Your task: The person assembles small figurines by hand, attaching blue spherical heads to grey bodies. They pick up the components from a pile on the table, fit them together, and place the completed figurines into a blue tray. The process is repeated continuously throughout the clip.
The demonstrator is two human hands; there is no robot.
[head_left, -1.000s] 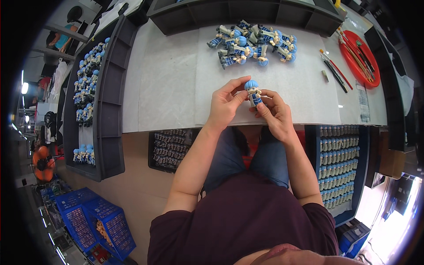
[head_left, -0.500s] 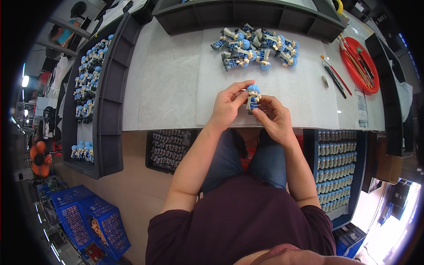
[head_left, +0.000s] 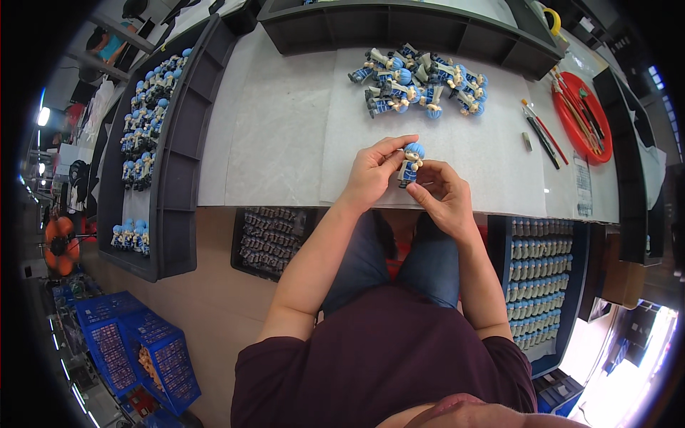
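A small blue-haired figurine point(head_left: 409, 168) in a blue and white outfit is held upright, face toward me, just above the near part of the table. My left hand point(head_left: 372, 171) pinches it from the left, with a finger up by its hair. From the right, my right hand point(head_left: 444, 192) has curled fingers at its side and the thumb near its feet. A pile of similar figurines point(head_left: 421, 82) lies loose on white paper point(head_left: 349, 139) beyond my hands.
Brushes point(head_left: 542, 132) lie right of the paper, near a red oval tray point(head_left: 605, 146) of more brushes. A dark crate point(head_left: 407, 30) stands behind the pile. Another crate point(head_left: 175, 178) with figurines is at left; a bin point(head_left: 508, 285) of figurine rows sits lower right.
The view has shifted slightly. The figurine now tilts a little to the right between my hands, and both hands keep their hold on it.
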